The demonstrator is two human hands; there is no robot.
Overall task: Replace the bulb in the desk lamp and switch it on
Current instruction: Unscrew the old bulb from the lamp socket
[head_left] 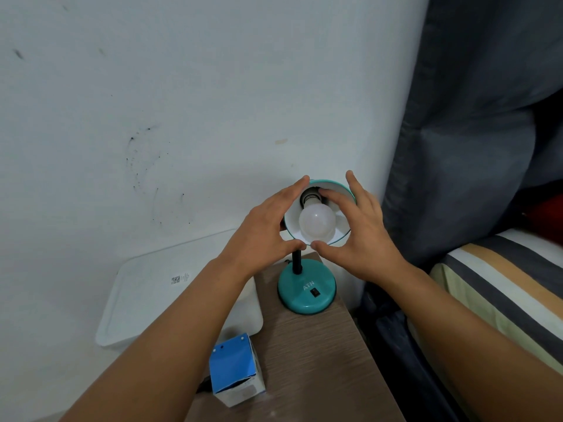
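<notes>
A teal desk lamp stands on a wooden bedside table (310,360), its shade (342,228) tipped toward me. A white bulb (316,220) sits in the socket with some metal thread showing behind it. My left hand (262,236) holds the shade's left side, fingers over the top rim and thumb under it. My right hand (362,239) is at the right side, with a finger reaching inside against the bulb's neck and the thumb just below the bulb. The round teal base (292,300) carries a black rocker switch (315,292). The bulb is unlit.
A blue and white bulb box (236,370) stands on the table's near left corner. A white plastic bin with a lid (170,287) sits left of the table against the wall. A striped bed (502,284) and a dark curtain (472,117) are to the right.
</notes>
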